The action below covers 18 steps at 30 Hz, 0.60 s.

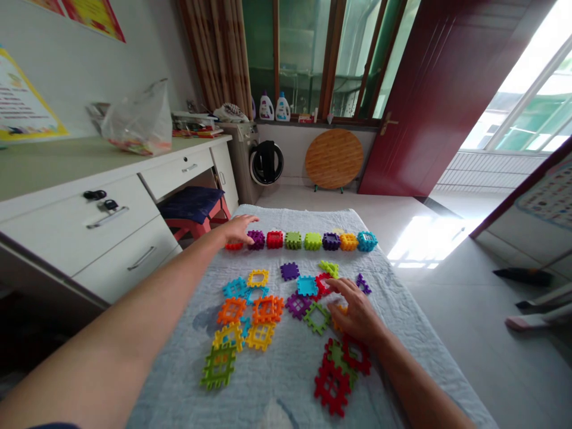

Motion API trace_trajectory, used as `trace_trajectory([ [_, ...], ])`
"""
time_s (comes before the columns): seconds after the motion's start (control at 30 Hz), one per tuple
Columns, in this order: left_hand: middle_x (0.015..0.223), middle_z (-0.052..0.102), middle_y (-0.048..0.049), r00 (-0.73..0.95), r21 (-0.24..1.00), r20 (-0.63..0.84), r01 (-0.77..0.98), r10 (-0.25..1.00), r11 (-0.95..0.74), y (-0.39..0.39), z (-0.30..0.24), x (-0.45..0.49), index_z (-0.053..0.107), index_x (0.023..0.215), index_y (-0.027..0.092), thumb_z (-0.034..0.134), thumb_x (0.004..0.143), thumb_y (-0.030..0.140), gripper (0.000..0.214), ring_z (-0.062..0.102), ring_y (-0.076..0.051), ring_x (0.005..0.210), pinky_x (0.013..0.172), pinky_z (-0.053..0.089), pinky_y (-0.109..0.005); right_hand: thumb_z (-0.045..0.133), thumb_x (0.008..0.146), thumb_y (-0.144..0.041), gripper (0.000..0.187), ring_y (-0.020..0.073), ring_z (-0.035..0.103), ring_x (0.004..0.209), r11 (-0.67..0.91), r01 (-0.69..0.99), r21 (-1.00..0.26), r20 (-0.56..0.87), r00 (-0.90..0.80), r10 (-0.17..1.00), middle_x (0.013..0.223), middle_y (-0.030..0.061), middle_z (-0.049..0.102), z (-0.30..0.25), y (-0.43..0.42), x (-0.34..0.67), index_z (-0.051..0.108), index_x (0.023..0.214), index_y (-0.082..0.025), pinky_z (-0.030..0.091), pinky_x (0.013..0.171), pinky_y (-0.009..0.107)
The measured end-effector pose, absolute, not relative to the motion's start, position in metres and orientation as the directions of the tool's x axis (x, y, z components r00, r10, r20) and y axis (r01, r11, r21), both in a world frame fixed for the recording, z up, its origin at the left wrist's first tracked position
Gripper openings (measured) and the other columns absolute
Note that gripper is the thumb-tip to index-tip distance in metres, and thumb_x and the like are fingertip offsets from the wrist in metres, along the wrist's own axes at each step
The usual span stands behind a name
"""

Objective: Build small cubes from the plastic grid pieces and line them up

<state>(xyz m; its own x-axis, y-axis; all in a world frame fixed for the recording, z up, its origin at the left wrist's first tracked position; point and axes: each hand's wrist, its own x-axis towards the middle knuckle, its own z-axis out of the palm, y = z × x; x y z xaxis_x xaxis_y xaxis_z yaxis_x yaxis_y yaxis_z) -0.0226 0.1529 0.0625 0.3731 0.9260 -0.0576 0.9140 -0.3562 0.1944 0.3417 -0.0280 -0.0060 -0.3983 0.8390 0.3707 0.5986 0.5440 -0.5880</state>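
Note:
A row of assembled plastic cubes in purple, red, green, orange and teal stands along the far edge of a pale blue cloth. My left hand reaches to the row's left end and rests, fingers curled, on a red cube beside the purple one. Loose flat interlocking tiles in many colours lie scattered nearer to me. My right hand lies palm down among them, fingers over an orange tile next to a green tile and a red tile.
A white desk with drawers runs along the left, with a red stool tucked under it. A washing machine, a round wooden board and a dark red door stand ahead. Tiled floor lies to the right.

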Motion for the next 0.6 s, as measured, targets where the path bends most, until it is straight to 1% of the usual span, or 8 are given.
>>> trace_trajectory([
  [0.13, 0.131, 0.053, -0.0119, 0.275, 0.247, 0.147, 0.92, 0.95, -0.305, 0.123, 0.065, -0.047, 0.047, 0.128, 0.012, 0.059, 0.068, 0.038, 0.066, 0.053, -0.026, 0.116, 0.101, 0.039, -0.033, 0.055, 0.075, -0.015, 0.048, 0.0221, 0.056, 0.102, 0.55, 0.593, -0.588, 0.379, -0.399, 0.835, 0.11, 0.0074, 0.061, -0.003, -0.028, 0.342, 0.053, 0.122, -0.024, 0.046, 0.09, 0.039],
  [0.2, 0.127, 0.056, -0.0105, 0.206, 0.265, 0.193, 0.931, 0.959, -0.253, 0.101, 0.061, -0.055, 0.049, 0.125, 0.013, 0.055, 0.071, 0.037, 0.059, 0.054, -0.026, 0.114, 0.1, 0.04, -0.034, 0.055, 0.076, -0.016, 0.046, 0.0216, 0.056, 0.1, 0.551, 0.599, -0.581, 0.385, -0.394, 0.835, 0.109, 0.0072, 0.061, -0.004, -0.028, 0.342, 0.053, 0.121, -0.023, 0.047, 0.089, 0.039],
  [0.27, 0.123, 0.059, -0.0092, 0.167, 0.283, 0.195, 0.934, 0.966, -0.219, 0.074, 0.056, -0.055, 0.052, 0.12, 0.015, 0.052, 0.073, 0.035, 0.051, 0.055, -0.025, 0.113, 0.101, 0.04, -0.034, 0.054, 0.077, -0.016, 0.043, 0.0211, 0.056, 0.098, 0.545, 0.614, -0.572, 0.39, -0.381, 0.838, 0.106, 0.0068, 0.061, -0.006, -0.027, 0.342, 0.054, 0.12, -0.023, 0.047, 0.088, 0.039],
  [0.33, 0.122, 0.059, -0.0098, 0.217, 0.288, 0.181, 0.921, 0.959, -0.263, 0.043, 0.051, -0.049, 0.055, 0.116, 0.015, 0.048, 0.076, 0.033, 0.045, 0.054, -0.024, 0.115, 0.104, 0.037, -0.035, 0.053, 0.078, -0.017, 0.042, 0.0199, 0.057, 0.094, 0.53, 0.63, -0.568, 0.39, -0.361, 0.847, 0.104, 0.0061, 0.061, -0.009, -0.026, 0.342, 0.054, 0.119, -0.023, 0.047, 0.086, 0.038],
  [0.4, 0.122, 0.059, -0.0093, 0.262, 0.308, 0.167, 0.902, 0.951, -0.302, 0.012, 0.046, -0.038, 0.057, 0.114, 0.017, 0.047, 0.078, 0.032, 0.041, 0.054, -0.023, 0.116, 0.104, 0.038, -0.034, 0.052, 0.078, -0.016, 0.042, 0.0181, 0.057, 0.089, 0.508, 0.64, -0.576, 0.381, -0.339, 0.86, 0.103, 0.0055, 0.061, -0.013, -0.025, 0.342, 0.053, 0.12, -0.023, 0.049, 0.083, 0.036],
  [0.5, 0.119, 0.06, -0.0094, 0.305, 0.331, 0.167, 0.879, 0.938, -0.345, -0.027, 0.036, -0.024, 0.059, 0.112, 0.018, 0.047, 0.079, 0.032, 0.037, 0.054, -0.024, 0.114, 0.103, 0.04, -0.039, 0.05, 0.078, -0.014, 0.04, 0.0171, 0.058, 0.085, 0.493, 0.648, -0.581, 0.376, -0.324, 0.868, 0.099, 0.005, 0.062, -0.018, -0.022, 0.342, 0.054, 0.117, -0.022, 0.049, 0.081, 0.034],
  [0.6, 0.123, 0.057, -0.0115, 0.245, 0.354, 0.207, 0.884, 0.947, -0.306, -0.049, 0.022, -0.019, 0.06, 0.114, 0.017, 0.047, 0.082, 0.034, 0.038, 0.051, -0.026, 0.117, 0.104, 0.038, -0.044, 0.051, 0.077, -0.013, 0.035, 0.0198, 0.056, 0.09, 0.522, 0.664, -0.535, 0.415, -0.332, 0.847, 0.095, 0.005, 0.064, -0.019, -0.021, 0.343, 0.059, 0.11, -0.021, 0.046, 0.085, 0.037],
])
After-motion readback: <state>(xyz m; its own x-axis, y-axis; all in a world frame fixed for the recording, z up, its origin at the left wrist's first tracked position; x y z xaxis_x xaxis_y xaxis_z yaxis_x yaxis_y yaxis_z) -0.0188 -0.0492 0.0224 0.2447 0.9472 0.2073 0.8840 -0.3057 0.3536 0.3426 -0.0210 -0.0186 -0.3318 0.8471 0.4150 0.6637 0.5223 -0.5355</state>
